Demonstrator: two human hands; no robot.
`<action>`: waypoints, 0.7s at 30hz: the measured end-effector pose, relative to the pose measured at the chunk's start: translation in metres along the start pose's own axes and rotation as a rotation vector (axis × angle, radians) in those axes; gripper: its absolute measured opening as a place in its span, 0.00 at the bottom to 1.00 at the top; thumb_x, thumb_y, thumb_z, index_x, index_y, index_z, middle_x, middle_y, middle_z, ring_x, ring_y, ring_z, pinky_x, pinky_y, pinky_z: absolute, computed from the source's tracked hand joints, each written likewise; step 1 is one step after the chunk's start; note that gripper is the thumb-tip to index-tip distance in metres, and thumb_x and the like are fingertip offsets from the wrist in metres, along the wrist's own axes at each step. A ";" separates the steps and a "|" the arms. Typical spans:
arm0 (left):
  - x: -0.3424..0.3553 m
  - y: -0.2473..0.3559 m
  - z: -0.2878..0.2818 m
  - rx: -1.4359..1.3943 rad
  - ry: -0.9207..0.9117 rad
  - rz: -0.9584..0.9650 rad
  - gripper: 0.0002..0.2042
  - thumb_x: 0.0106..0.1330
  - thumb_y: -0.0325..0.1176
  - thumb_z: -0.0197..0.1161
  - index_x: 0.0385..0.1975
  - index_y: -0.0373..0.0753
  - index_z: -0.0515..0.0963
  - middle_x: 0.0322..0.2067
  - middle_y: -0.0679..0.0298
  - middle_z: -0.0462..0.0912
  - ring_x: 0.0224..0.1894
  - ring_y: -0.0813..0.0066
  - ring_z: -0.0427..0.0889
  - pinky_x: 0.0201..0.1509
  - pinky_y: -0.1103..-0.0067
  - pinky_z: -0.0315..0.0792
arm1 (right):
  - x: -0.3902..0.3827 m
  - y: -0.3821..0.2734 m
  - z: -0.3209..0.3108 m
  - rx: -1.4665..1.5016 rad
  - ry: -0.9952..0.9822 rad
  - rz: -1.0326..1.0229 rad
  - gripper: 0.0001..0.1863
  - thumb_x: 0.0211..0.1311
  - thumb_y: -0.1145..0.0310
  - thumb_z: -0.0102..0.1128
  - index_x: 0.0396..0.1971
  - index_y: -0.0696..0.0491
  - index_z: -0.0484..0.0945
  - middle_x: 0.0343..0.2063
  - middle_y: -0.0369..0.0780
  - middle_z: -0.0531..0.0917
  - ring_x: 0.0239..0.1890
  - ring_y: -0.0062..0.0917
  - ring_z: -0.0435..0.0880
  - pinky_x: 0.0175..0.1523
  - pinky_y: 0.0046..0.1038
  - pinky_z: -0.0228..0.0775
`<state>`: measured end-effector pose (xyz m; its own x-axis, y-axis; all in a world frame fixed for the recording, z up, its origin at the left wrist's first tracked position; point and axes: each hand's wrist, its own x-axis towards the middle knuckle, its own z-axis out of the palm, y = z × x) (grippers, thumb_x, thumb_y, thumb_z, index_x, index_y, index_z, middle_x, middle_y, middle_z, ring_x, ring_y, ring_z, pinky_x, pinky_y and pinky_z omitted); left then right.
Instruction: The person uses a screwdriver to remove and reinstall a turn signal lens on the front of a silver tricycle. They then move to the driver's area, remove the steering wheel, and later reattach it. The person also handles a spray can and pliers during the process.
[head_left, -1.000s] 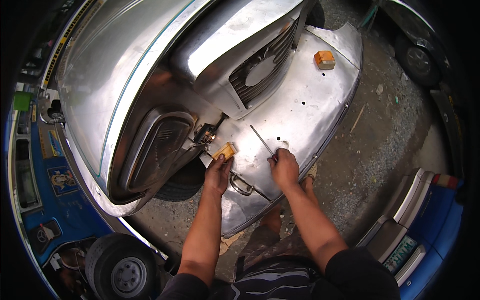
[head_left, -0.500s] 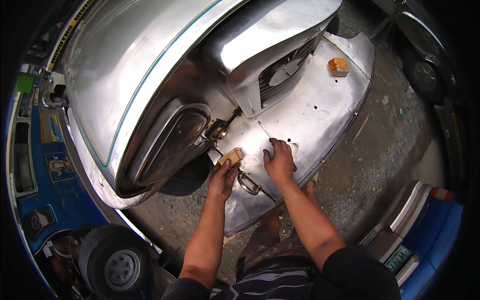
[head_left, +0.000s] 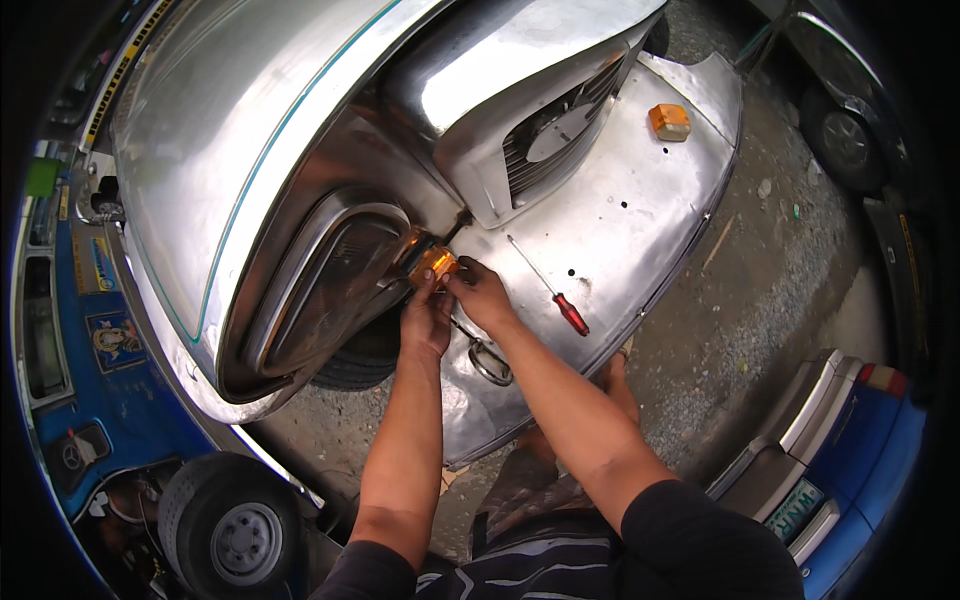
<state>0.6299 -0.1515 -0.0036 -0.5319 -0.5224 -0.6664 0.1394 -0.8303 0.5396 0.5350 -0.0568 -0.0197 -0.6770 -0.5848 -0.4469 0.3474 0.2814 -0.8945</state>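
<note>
Both hands meet at an amber light lens (head_left: 437, 262), held up against the lamp spot beside the dark recessed panel of the silver metal body. My left hand (head_left: 428, 318) grips it from below, fingertips closed on its edge. My right hand (head_left: 482, 297) reaches in from the right, its bent fingers pressed to the lens's right side. The lamp base behind the lens is mostly covered. A screwdriver (head_left: 570, 312) with a red handle lies on the bare metal panel (head_left: 600, 250), right of my right hand. Below my hands is a metal loop (head_left: 491, 363) on the panel.
A second amber-and-clear lens (head_left: 670, 122) sits at the panel's far right. A slatted grille (head_left: 565, 130) rises behind the panel. Left stands a blue vehicle with a wheel (head_left: 240, 535); at lower right, another blue vehicle (head_left: 850, 470). Gravel ground (head_left: 740, 330) borders the panel.
The lens has moved up and left to the lamp spot in my left hand. My right hand has left the screwdriver on the panel and joined the left at the lens.
</note>
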 end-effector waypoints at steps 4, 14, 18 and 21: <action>0.006 0.001 0.003 -0.020 0.037 -0.004 0.26 0.75 0.39 0.74 0.66 0.36 0.75 0.58 0.58 0.85 0.60 0.64 0.85 0.72 0.69 0.78 | 0.005 -0.002 0.007 0.031 0.032 0.063 0.38 0.69 0.55 0.72 0.70 0.65 0.75 0.57 0.55 0.88 0.61 0.41 0.89 0.66 0.36 0.79; 0.004 -0.005 0.000 -0.032 0.031 0.004 0.25 0.75 0.42 0.74 0.65 0.34 0.77 0.58 0.57 0.85 0.61 0.64 0.85 0.71 0.69 0.77 | 0.003 -0.002 0.014 0.125 0.072 0.016 0.37 0.68 0.55 0.74 0.69 0.64 0.76 0.57 0.54 0.88 0.59 0.40 0.88 0.65 0.36 0.79; 0.007 -0.005 0.004 -0.055 0.009 0.014 0.26 0.76 0.42 0.73 0.66 0.32 0.76 0.60 0.54 0.85 0.62 0.62 0.85 0.72 0.68 0.77 | 0.008 0.001 0.019 0.084 0.109 0.003 0.37 0.68 0.57 0.75 0.69 0.64 0.76 0.59 0.53 0.87 0.61 0.40 0.88 0.66 0.36 0.79; 0.005 -0.005 0.008 -0.064 -0.002 0.021 0.27 0.77 0.42 0.72 0.67 0.32 0.75 0.60 0.52 0.85 0.63 0.62 0.85 0.72 0.68 0.78 | 0.010 0.005 0.019 0.110 0.098 -0.008 0.36 0.69 0.57 0.75 0.69 0.63 0.76 0.60 0.53 0.87 0.63 0.40 0.87 0.66 0.36 0.78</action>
<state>0.6197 -0.1486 -0.0056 -0.5299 -0.5394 -0.6544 0.2038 -0.8300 0.5191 0.5426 -0.0754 -0.0287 -0.7382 -0.5078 -0.4440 0.4077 0.1886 -0.8934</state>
